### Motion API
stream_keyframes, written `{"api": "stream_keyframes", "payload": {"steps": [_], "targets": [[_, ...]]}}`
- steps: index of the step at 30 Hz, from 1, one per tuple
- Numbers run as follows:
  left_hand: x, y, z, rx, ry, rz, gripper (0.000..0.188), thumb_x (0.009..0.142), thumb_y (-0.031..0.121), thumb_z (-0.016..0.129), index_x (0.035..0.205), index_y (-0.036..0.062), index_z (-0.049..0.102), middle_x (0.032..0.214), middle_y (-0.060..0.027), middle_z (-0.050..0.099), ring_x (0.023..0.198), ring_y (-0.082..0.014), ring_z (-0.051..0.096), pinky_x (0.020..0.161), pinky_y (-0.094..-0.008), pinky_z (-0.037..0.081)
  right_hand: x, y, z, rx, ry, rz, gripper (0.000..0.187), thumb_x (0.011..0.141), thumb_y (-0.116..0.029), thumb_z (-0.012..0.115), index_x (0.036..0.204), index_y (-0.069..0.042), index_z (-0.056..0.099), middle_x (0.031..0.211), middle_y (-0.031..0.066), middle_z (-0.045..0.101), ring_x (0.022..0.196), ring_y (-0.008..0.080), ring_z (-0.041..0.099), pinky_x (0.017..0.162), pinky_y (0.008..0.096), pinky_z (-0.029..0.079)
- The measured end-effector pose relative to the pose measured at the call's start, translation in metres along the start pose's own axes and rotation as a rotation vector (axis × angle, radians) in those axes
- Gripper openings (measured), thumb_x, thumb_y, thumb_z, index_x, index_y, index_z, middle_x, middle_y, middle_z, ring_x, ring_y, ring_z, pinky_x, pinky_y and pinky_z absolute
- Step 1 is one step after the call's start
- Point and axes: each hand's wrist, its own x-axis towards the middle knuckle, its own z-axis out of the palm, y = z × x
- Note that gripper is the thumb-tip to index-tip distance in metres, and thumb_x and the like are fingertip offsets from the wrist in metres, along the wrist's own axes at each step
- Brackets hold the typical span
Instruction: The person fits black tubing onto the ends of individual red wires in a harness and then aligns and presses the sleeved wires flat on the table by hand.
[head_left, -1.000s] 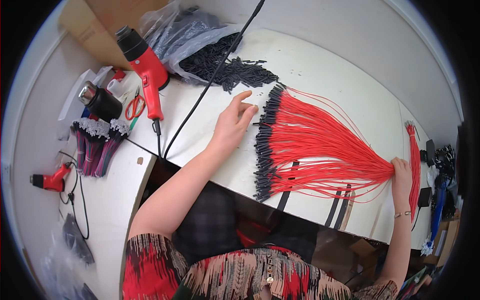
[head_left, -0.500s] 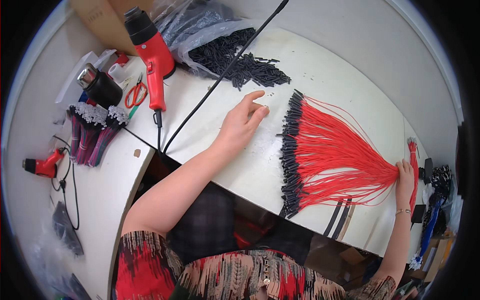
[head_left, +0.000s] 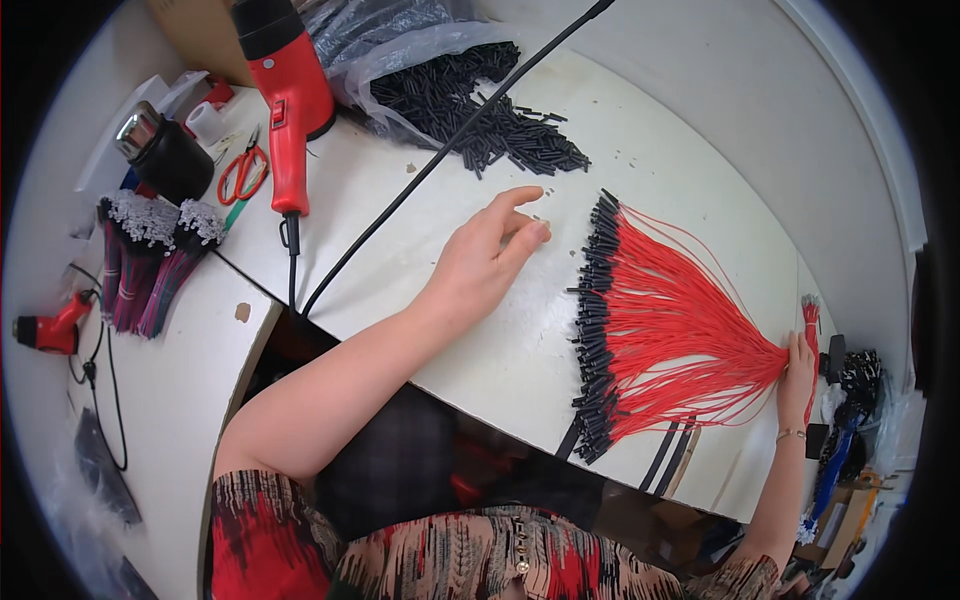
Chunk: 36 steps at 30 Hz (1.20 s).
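A wide fan of thin red wires (head_left: 680, 340) lies on the white table, with black sleeves (head_left: 597, 330) lined up along its left ends. On the right, where the wires gather into a narrow bundle, my right hand (head_left: 797, 375) is closed around them. My left hand (head_left: 490, 245) hovers left of the fan, its fingers bent and apart, holding nothing I can see. Beyond it, a loose heap of short black tubes (head_left: 500, 130) spills out of a clear plastic bag (head_left: 350, 95).
A red heat gun (head_left: 290, 120) stands at the back left; a black cable (head_left: 430, 165) crosses the table. Left of it are orange-handled scissors (head_left: 243, 172), a black cylinder (head_left: 170, 160) and bundled dark wires (head_left: 150, 260). Another red wire bundle (head_left: 811, 320) lies past my right hand.
The view has shifted a little, so the heat gun and the left-side items sit further left. Both hands keep nearly the same pose, and the wire fan stays spread.
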Motion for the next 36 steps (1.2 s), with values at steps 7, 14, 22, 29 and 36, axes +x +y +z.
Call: {"api": "stream_keyframes", "payload": {"steps": [7,14,22,29,36], "targets": [[-0.001,-0.001,-0.001,0.039,-0.001,0.034,0.043,0.111,0.026,0.053,0.149,0.0062,0.050,0.116,-0.0076,0.074,0.112,-0.0159,0.064,0.095,-0.0307,0.048,0.020,-0.042,-0.025,0.216,0.174,0.088,0.065,0.088,0.011,0.058,0.150,-0.005,0.050,0.155,0.0172,0.049,0.142,0.0363,0.046,0.118,0.0439,0.039],[-0.002,0.002,-0.004,-0.014,-0.030,0.010,0.043,0.111,0.026,0.052,0.148,0.0057,0.050,0.117,-0.0070,0.074,0.113,-0.0159,0.064,0.097,-0.0311,0.048,0.054,-0.179,-0.099,0.389,0.275,-0.189,0.048,0.093,0.006,0.061,0.139,-0.007,0.060,0.150,0.0147,0.055,0.139,0.0336,0.050,0.115,0.0437,0.040],[-0.003,0.002,-0.004,-0.086,-0.038,0.005,0.046,0.106,0.030,0.059,0.145,0.0062,0.052,0.118,-0.0145,0.073,0.117,-0.0304,0.063,0.101,-0.0416,0.048,0.058,-0.279,-0.137,0.655,0.174,-0.368,0.036,0.091,0.006,0.062,0.125,-0.004,0.067,0.145,0.0147,0.058,0.133,0.0348,0.052,0.112,0.0434,0.042],[-0.008,0.004,0.001,0.192,-0.115,0.194,0.049,0.108,0.023,0.056,0.152,0.0054,0.043,0.127,-0.0124,0.072,0.121,-0.0268,0.059,0.113,-0.0404,0.038,0.055,-0.316,-0.151,0.753,0.158,-0.429,0.027,0.089,0.005,0.065,0.114,-0.003,0.073,0.140,0.0158,0.061,0.125,0.0346,0.056,0.105,0.0437,0.046],[-0.011,0.004,0.007,0.330,-0.187,0.305,0.054,0.104,0.017,0.058,0.154,0.0067,0.040,0.133,-0.0109,0.071,0.127,-0.0314,0.053,0.120,-0.0470,0.028,0.053,-0.332,-0.149,0.833,0.152,-0.453,0.021,0.088,0.006,0.065,0.107,-0.001,0.072,0.140,0.0167,0.061,0.123,0.0355,0.056,0.104,0.0444,0.046]]}}
